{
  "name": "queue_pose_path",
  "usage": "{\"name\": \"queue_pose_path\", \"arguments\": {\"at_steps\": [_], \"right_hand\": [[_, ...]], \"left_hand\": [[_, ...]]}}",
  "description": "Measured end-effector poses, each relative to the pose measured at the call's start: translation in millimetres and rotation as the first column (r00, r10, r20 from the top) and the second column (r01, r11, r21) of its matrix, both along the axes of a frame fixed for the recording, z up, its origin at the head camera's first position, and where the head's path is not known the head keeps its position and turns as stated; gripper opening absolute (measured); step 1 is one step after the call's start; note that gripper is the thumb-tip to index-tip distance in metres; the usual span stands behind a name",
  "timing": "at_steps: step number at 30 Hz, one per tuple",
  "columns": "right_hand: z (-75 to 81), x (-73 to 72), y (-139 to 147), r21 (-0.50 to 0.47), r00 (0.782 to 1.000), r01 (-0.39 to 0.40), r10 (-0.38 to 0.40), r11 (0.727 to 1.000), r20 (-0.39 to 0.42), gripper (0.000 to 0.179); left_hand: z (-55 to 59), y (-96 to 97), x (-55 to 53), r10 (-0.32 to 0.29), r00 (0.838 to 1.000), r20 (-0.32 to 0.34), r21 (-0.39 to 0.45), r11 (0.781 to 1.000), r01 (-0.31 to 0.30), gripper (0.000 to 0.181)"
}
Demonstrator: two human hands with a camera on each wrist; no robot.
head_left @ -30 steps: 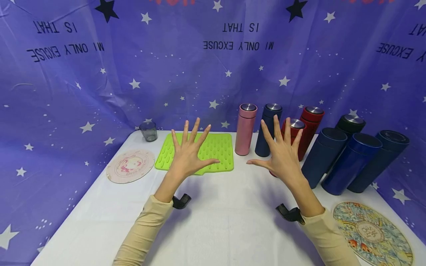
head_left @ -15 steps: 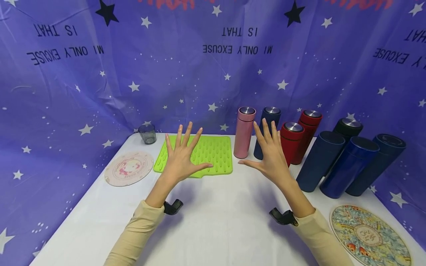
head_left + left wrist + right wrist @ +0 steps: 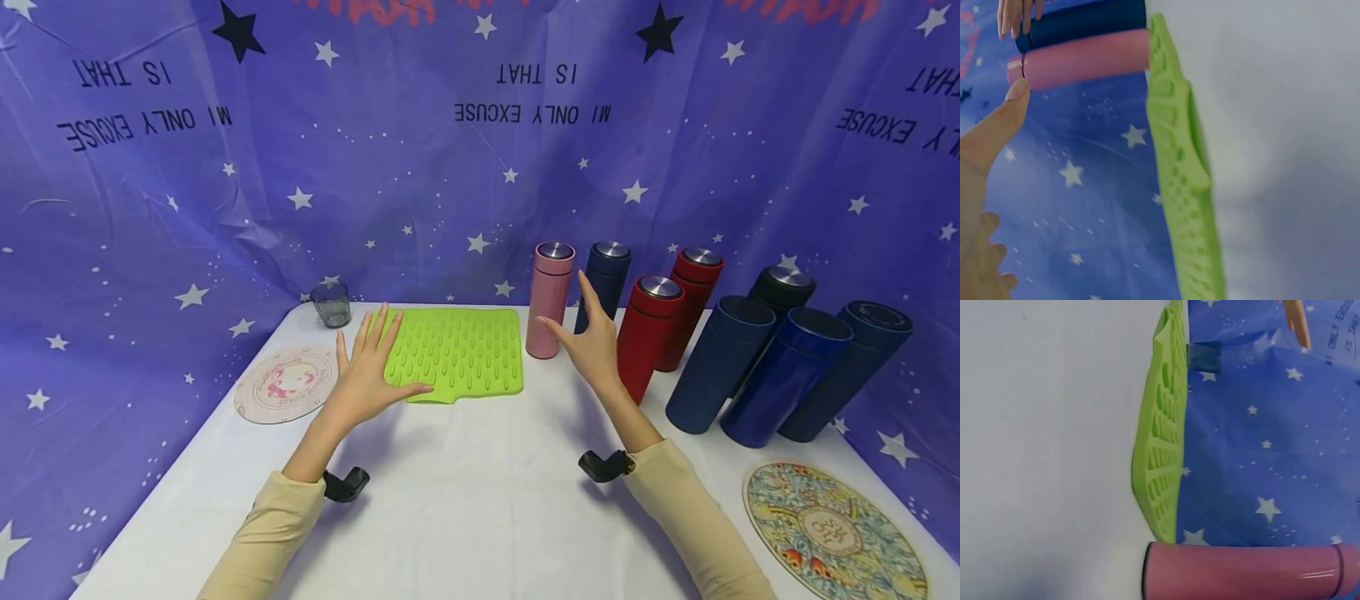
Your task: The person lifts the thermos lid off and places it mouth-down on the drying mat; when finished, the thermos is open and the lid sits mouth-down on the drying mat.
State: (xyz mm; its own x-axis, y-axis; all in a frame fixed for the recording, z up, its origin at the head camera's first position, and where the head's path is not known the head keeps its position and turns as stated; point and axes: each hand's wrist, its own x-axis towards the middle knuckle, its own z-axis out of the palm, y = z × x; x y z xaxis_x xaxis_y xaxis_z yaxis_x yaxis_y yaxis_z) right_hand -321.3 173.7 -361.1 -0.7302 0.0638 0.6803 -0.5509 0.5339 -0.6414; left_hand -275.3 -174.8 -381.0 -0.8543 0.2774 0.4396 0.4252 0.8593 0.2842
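Note:
My left hand [image 3: 363, 383] hovers with spread fingers over the left side of a lime-green ridged mat [image 3: 465, 354] and holds nothing. The mat lies flat on the white table. My right hand [image 3: 597, 354] is raised in front of a slim pink thermos flask [image 3: 551, 304] and a navy flask [image 3: 604, 279], thumb and index finger stretched apart. Its other fingers are hidden in the head view. No contact with a flask is plain. In the right wrist view the pink flask [image 3: 1241, 572] appears close by; in the left wrist view my thumb [image 3: 1007, 119] overlaps it.
Two red flasks [image 3: 648, 329] and several dark blue or black ones [image 3: 723, 362] stand upright at the right. A small grey glass [image 3: 332, 305] is at the back left. Round patterned mats lie at left [image 3: 281, 387] and right [image 3: 832, 533]. A purple starry cloth [image 3: 420, 167] hangs behind.
Both hands have lowered and shifted left, the left hand nearing the round pink mat. The right hand's fingers have drawn together from a full spread. Flasks, glass and mats have stayed put.

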Motion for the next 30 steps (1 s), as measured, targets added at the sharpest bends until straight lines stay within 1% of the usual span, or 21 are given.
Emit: {"name": "queue_pose_path", "arguments": {"at_steps": [3, 6, 11, 16, 19, 20, 23, 26, 30], "right_hand": [[-5.9, -10.0, -2, -0.104, 0.999, -0.012, 0.016, 0.995, 0.035, 0.088], [-11.0, -20.0, -4, -0.177, 0.998, -0.008, 0.020, 0.984, 0.065, 0.087], [-20.4, -37.3, -9, -0.238, 0.995, 0.016, 0.007, 0.971, 0.095, 0.086], [-28.6, -52.9, -12, -0.297, 0.994, 0.045, -0.013, 0.954, 0.112, 0.086], [-32.7, -60.6, -13, -0.332, 0.991, 0.053, -0.009, 0.942, 0.135, 0.086], [-34.0, -62.8, -13, -0.336, 0.990, 0.055, -0.008, 0.940, 0.140, 0.086], [-36.9, -67.7, -14, -0.340, 0.990, 0.053, -0.005, 0.939, 0.140, 0.085], [-39.7, -71.6, -14, -0.335, 0.991, 0.041, 0.004, 0.941, 0.133, 0.084], [-44.3, -76.2, -12, -0.326, 0.990, 0.029, 0.018, 0.945, 0.139, 0.083]], "left_hand": [[-8.1, -9.8, -3.5, 0.008, 0.998, 0.070, 0.054, 0.998, -0.012, 0.118], [-16.1, -18.3, -8.7, 0.018, 0.990, 0.142, 0.100, 0.994, -0.033, 0.115], [-30.1, -30.6, -18.1, 0.032, 0.973, 0.228, 0.143, 0.988, -0.066, 0.109], [-41.5, -41.2, -26.4, 0.013, 0.957, 0.290, 0.187, 0.980, -0.070, 0.103], [-47.1, -46.4, -31.0, -0.001, 0.949, 0.316, 0.196, 0.978, -0.064, 0.100], [-48.8, -47.8, -32.3, -0.001, 0.945, 0.326, 0.193, 0.979, -0.066, 0.100], [-52.5, -50.9, -36.6, 0.000, 0.942, 0.335, 0.178, 0.982, -0.063, 0.097], [-53.6, -52.4, -40.2, -0.002, 0.939, 0.343, 0.167, 0.984, -0.059, 0.095], [-51.9, -50.9, -43.5, -0.023, 0.935, 0.353, 0.164, 0.986, -0.038, 0.091]]}}
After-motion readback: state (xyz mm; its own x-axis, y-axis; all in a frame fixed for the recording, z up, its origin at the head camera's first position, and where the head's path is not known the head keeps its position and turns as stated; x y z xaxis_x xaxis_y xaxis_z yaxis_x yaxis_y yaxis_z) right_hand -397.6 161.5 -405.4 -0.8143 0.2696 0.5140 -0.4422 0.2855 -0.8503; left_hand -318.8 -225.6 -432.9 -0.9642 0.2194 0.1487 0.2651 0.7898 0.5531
